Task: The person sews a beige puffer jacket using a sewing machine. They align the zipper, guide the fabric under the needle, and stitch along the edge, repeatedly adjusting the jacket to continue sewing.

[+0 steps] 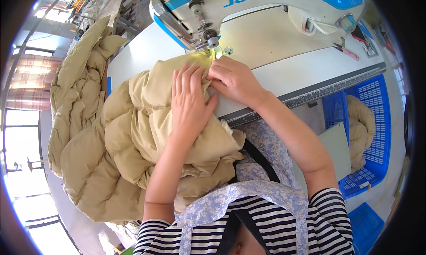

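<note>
A khaki quilted puffer garment (142, 122) spreads over the left of the sewing table and down across my lap. Its far edge lies under the needle area of a white and blue sewing machine (284, 9), lit by the machine's lamp. My left hand (190, 93) rests flat on the garment, fingers stretched toward the needle and slightly blurred. Just right of it, my right hand (235, 80) pinches the garment's edge close to the presser foot. The fingertips of the right hand partly hide the fabric they grip.
A ruler strip (310, 87) runs along the front edge of the white tabletop (306, 72). Pink-handled thread snips (348, 53) lie at the table's right end. Below on the right, a blue plastic basket (385, 122) holds a khaki padded piece (357, 126). Another blue bin (366, 226) stands nearer.
</note>
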